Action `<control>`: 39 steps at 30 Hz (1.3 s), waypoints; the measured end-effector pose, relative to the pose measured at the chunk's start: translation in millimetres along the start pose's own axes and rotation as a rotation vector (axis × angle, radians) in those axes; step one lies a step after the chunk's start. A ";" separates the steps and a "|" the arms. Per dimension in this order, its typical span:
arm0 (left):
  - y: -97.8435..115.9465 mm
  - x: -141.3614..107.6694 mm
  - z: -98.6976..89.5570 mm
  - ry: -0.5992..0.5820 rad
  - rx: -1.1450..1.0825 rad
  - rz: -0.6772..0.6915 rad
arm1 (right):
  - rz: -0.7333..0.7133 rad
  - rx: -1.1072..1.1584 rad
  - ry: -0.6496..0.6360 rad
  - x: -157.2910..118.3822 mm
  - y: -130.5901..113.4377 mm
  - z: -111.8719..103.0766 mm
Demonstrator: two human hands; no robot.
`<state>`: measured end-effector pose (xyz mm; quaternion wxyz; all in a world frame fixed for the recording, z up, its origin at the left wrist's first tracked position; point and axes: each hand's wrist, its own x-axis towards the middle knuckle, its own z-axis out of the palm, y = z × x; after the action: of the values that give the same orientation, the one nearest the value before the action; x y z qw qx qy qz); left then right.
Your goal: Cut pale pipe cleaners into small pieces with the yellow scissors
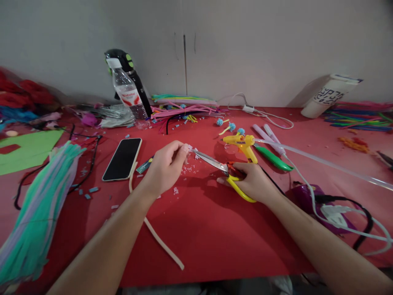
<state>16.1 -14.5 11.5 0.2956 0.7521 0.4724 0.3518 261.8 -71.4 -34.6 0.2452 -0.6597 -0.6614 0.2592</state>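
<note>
Between thumb and fingertips, my left hand (pixel 168 166) pinches a small pale purple piece (pixel 190 147) at the middle of the red table (pixel 196 241). My right hand (pixel 250 180) is wrapped round the yellow and red handles of the scissors (pixel 215 162). The blades point left, their tips touching or very near the pale piece. Small pale clippings (pixel 187 170) lie scattered under the blades. Just behind my right hand a yellow glue gun (pixel 241 144) rests on the table. A cream pipe cleaner (pixel 164 244) runs out from beneath my left forearm.
A black phone (pixel 123 159) lies left of my left hand, with green and purple pipe cleaners (pixel 39 213) farther left. Behind stand a plastic bottle (pixel 128 93) and pink pipe cleaners (pixel 187 111). A green-handled tool (pixel 274 157), cables and a purple object (pixel 307 196) lie right.
</note>
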 end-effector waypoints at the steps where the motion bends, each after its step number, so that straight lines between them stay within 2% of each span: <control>1: -0.2 0.1 0.2 -0.001 0.000 -0.002 | 0.000 0.002 0.000 0.2 0.4 0.2; 15: -1.5 -0.9 2.6 -0.006 -0.004 0.016 | 0.004 0.013 -0.003 0.7 2.9 1.0; 25: -2.6 -0.7 2.4 0.000 0.001 0.022 | 0.035 0.008 0.042 0.3 -1.0 1.7; 39: -3.8 -0.8 2.2 -0.006 -0.017 0.035 | 0.022 0.011 0.012 0.2 0.2 0.8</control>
<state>15.7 -14.0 7.1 0.2972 0.7590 0.4552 0.3585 261.4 -71.2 -35.3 0.2501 -0.6673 -0.6509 0.2616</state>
